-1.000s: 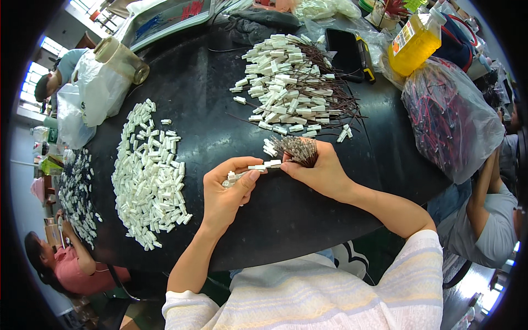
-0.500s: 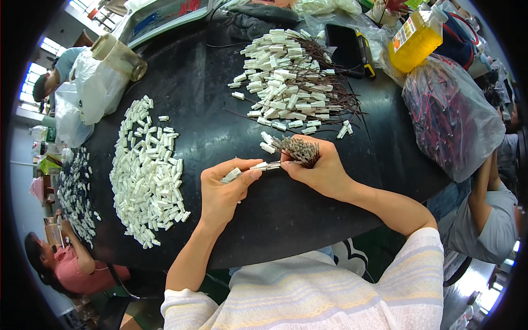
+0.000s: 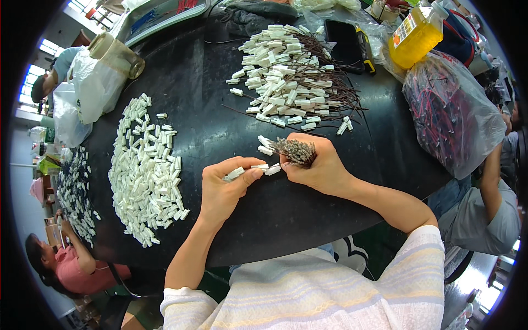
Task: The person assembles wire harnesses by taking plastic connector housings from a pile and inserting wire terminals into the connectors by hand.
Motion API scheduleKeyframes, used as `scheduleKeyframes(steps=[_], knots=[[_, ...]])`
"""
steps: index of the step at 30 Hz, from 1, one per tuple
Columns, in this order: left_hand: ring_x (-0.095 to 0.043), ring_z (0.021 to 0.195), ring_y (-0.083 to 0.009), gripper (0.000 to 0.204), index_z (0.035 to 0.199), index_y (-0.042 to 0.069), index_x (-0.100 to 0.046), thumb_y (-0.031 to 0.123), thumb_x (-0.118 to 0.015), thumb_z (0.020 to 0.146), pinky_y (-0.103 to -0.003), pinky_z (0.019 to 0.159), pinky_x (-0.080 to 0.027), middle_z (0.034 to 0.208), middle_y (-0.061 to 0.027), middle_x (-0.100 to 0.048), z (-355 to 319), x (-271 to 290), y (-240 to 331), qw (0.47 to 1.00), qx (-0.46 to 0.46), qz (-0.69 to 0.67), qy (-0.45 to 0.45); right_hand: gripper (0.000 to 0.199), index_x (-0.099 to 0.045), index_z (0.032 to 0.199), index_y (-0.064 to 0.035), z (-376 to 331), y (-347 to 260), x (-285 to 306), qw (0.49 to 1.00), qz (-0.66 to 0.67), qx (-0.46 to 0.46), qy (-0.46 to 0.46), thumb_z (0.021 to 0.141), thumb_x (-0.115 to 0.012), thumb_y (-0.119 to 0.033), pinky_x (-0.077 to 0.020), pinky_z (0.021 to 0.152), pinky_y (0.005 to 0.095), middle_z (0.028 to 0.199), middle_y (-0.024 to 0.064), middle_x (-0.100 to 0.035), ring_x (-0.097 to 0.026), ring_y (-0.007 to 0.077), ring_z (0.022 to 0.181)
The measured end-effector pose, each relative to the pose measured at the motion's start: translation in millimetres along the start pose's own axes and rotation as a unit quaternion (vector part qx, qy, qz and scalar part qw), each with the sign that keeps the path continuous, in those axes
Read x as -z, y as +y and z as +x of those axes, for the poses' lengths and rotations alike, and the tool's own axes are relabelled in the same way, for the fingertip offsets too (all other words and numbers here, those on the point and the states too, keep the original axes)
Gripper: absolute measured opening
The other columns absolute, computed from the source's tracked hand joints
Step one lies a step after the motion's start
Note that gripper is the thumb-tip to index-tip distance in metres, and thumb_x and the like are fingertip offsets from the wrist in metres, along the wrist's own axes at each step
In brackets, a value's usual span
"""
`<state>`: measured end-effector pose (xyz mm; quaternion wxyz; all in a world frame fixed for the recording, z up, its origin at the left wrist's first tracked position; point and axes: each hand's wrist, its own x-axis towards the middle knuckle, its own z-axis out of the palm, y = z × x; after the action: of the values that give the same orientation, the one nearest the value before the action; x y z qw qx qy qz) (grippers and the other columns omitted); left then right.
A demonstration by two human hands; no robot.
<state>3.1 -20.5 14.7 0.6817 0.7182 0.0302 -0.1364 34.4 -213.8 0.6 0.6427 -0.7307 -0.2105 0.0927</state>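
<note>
Just above the table's near part, my two hands almost meet at the fingertips. My left hand [image 3: 221,184] is closed in a pinch on small white connector housings [image 3: 235,174], one of them sticking out by the knuckles. Wrapped in the fingers of my right hand [image 3: 328,171] is a bundle of thin dark wires [image 3: 297,152], their metal-tipped ends fanned out toward the left. Between the two thumbs a white housing [image 3: 273,170] sits at the wire tips; whether a wire is inside it I cannot tell. More white housings [image 3: 265,145] show just beyond the bundle.
Loose white housings form a long pile [image 3: 146,176] on the left of the black table [image 3: 264,231]. Housings with brown wires [image 3: 291,82] are heaped ahead. Behind them are a phone [image 3: 344,47] and a yellow bottle [image 3: 418,36]. A bag of wires [image 3: 454,115] stands right; people sit either side.
The housing between my fingertips has tilted and now sits at an angle to the one in my left pinch. The wire bundle has turned slightly in my right hand.
</note>
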Motion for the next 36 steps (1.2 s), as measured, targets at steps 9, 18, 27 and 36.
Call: scheduleKeyframes(steps=[9,18,27,36], knots=[[-0.039,0.046,-0.0026,0.016,0.089,-0.004,-0.064,0.005,-0.065,0.076,-0.016,0.038,-0.025,0.066,-0.0024,-0.057,0,-4,1,1.000,-0.004,0.000,0.007,0.010,-0.052,0.071,0.0003,0,2,0,1.000,0.008,-0.006,-0.002,0.066,-0.061,0.000,-0.0329,0.049,0.0232,0.064,0.0020,-0.045,-0.040,0.0065,0.056],[-0.039,0.052,-0.0032,0.033,0.110,-0.008,-0.048,0.015,-0.051,0.087,-0.015,0.039,-0.029,0.075,-0.0071,-0.054,9,3,6,0.942,0.112,-0.310,-0.059,0.011,-0.058,0.088,-0.0012,-2,-1,-3,0.987,0.087,-0.115,0.077,0.080,-0.060,-0.008,-0.0386,0.058,0.0167,0.074,-0.0037,-0.055,-0.048,0.0016,0.067],[-0.039,0.060,-0.0068,0.033,0.111,-0.010,-0.047,0.011,-0.045,0.087,-0.015,0.040,-0.030,0.082,-0.0082,-0.049,7,17,2,0.908,0.137,-0.377,-0.123,0.013,-0.060,0.090,0.0016,-1,-7,-3,0.983,0.099,-0.140,0.060,0.083,-0.057,-0.008,-0.0377,0.056,0.0173,0.070,-0.0010,-0.056,-0.048,0.0028,0.065],[-0.036,0.055,-0.0056,0.034,0.110,-0.006,-0.050,0.020,-0.047,0.089,-0.016,0.037,-0.025,0.066,-0.0023,-0.043,4,23,0,0.925,0.105,-0.360,-0.065,0.009,-0.057,0.089,0.0008,3,-15,-3,0.980,0.108,-0.167,0.023,0.081,-0.055,-0.003,-0.0383,0.055,0.0180,0.066,0.0013,-0.057,-0.051,0.0045,0.060]])
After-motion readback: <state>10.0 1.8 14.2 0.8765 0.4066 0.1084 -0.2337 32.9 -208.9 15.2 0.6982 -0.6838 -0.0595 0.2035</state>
